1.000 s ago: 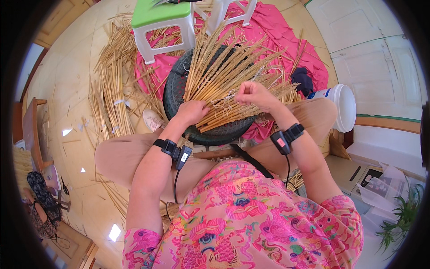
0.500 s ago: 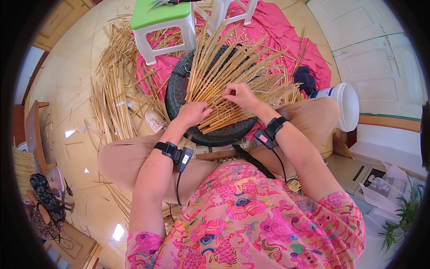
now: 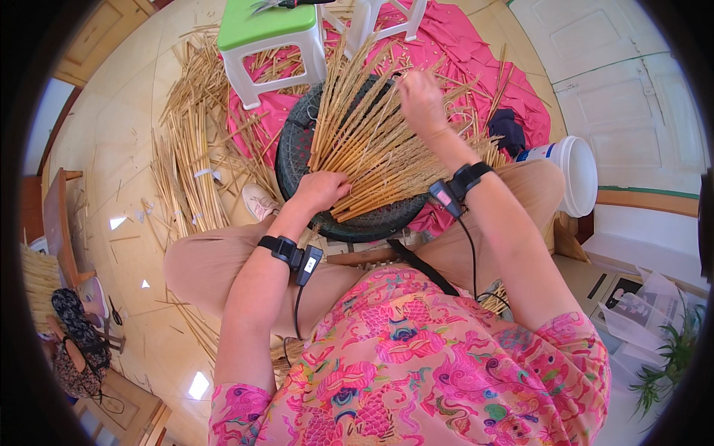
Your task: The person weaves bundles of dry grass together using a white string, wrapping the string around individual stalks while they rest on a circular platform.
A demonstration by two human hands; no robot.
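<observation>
A row of dried grass stalks (image 3: 372, 167) with feathery seed heads lies fanned out across a dark round tyre-like seat (image 3: 297, 126) in front of my knees. My left hand (image 3: 323, 191) is closed at the near left part of the row, its fingertips pressed on the stalks. Raised over the seed heads at the far side, my right hand (image 3: 422, 104) is closed in a pinch, slightly blurred. A thin white string (image 3: 381, 119) runs over the stalks toward it; the exact grip is hard to see.
Bundled stalks (image 3: 195, 175) and loose straw cover the floor at left. Beyond the seat, a green-topped white stool (image 3: 268, 22) bearing pliers-like cutters (image 3: 277, 4) stands by a pink cloth (image 3: 483, 67). A white bucket (image 3: 576, 178) lies beside my right knee.
My right hand has moved up and away from the stalks toward the far side. The loose string loops over the stalks are drawn out. My left hand stays nearly in place.
</observation>
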